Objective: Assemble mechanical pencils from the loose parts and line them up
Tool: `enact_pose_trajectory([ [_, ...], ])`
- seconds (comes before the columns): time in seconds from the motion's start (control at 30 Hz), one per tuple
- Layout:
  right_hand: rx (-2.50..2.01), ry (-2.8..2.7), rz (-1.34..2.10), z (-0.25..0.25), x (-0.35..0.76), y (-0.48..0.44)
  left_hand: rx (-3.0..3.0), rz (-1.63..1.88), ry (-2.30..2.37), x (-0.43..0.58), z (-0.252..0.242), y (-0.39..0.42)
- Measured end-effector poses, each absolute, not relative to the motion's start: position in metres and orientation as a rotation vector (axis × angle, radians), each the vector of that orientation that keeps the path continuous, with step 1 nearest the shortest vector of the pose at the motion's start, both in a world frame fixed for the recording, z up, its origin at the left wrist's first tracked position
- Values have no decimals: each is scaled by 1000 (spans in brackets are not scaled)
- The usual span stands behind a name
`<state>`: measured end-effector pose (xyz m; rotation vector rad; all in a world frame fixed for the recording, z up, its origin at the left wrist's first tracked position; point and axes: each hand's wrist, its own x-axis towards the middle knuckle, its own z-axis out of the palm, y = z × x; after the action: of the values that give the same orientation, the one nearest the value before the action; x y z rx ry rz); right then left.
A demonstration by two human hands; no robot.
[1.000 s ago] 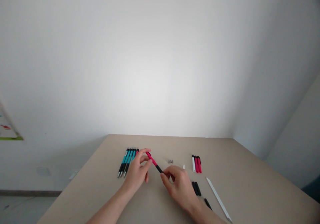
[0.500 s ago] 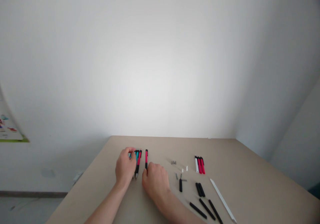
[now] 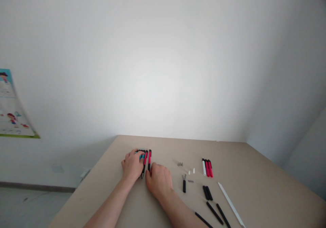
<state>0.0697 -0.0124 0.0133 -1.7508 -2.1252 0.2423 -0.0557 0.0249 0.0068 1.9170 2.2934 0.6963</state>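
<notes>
My left hand (image 3: 132,165) lies over a row of click pens, its fingers and thumb curved round the group. Teal barrels (image 3: 141,156) and black tops show past its fingers; the rest of these is covered by the hand. At the right side of this row, a pink and black pen (image 3: 145,160) has its metal tip toward me. One more pink and black pen (image 3: 149,158) lies slightly apart, almost parallel. My right hand (image 3: 160,180) is closed at that pen's lower end, thumb and finger hiding its tip.
Right of my hands lie small springs (image 3: 180,164), white bits (image 3: 193,170) and a black grip (image 3: 184,186) with thin metal pieces at its top. Farther right are white and pink barrels (image 3: 207,168), short black grips (image 3: 207,193), black sticks (image 3: 214,212) and a long white strip (image 3: 231,204).
My left hand has spread from a pinch at the pens' tops to lie over the row. The pink pen by my right hand is now closer to the row. The view has shifted slightly.
</notes>
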Motion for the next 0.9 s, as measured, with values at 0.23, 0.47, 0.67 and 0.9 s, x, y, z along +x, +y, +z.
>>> enact_pose_trajectory([
  [0.23,-1711,-2137,252,11,70,-12,1943,628,2280,-53,4,27],
  [0.47,-1733,-2129,262,11,68,-12,1972,624,2275,-53,5,25],
  [0.67,-1851,-2094,258,16,69,-10,2022,786,2271,-54,9,26],
  [0.9,-1892,-2026,332,19,76,-8,2019,924,2218,-56,8,29],
])
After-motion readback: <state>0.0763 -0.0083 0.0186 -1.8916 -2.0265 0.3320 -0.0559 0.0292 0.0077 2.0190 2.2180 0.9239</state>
